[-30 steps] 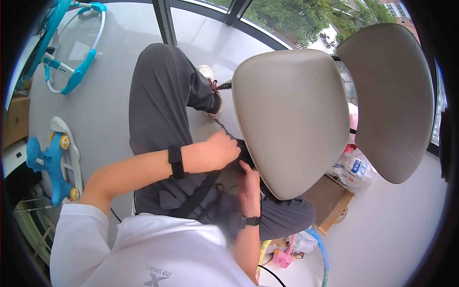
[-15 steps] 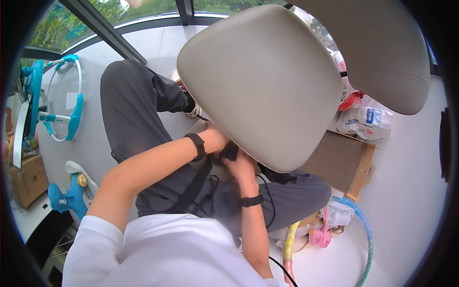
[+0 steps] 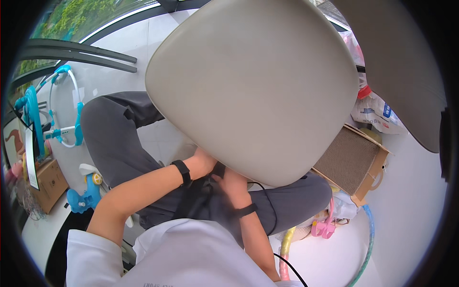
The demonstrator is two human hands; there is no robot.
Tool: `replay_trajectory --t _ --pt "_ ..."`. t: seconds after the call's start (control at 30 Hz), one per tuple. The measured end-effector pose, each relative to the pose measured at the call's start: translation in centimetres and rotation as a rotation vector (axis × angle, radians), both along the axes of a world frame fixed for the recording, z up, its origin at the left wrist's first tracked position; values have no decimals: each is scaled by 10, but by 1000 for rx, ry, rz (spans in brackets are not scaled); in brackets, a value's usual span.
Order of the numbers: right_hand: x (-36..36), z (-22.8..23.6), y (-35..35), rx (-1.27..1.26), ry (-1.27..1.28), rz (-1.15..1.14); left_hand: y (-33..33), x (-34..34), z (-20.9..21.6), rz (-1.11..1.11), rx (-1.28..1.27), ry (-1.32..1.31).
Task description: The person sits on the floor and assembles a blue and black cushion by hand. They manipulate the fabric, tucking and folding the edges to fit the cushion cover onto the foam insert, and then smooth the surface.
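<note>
The beige chair seat [image 3: 258, 86] tilts over the person's lap, stiff and bulky, best gripped underneath. Both hands, left [image 3: 203, 165] and right [image 3: 234, 184], reach beneath; finger state hidden.

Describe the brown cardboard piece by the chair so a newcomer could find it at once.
Start at the big beige chair seat filling the middle of the view. Just below its right edge, on the white floor, lies a flat cardboard pad. Its ribbed, corrugated brown top in a tan frame sets it apart from the plastic bags behind it and the pink toy in front.
</note>
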State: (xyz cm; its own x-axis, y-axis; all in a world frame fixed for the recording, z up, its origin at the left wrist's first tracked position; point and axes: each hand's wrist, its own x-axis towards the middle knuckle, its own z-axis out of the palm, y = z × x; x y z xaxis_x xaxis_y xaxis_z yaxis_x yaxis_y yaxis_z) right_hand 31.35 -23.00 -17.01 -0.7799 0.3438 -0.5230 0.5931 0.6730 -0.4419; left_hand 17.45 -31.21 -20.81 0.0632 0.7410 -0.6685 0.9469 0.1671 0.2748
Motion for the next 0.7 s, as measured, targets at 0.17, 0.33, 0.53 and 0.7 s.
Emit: replay_trajectory --t 0.17,0.33,0.53,0.7 --pt "22 -17 -39 -192 -345 130 -17 27 1 70 -401 -5" --pt "9 -14 -30 -197 -373 193 -52 25 -2 64 -100 -18" --pt "-3 4 -28 -47 -154 125 -71 13 -3 202 111 -73" --pt "-12 27 -23 -78 123 -84 -88 -28 42 490 318 -241"
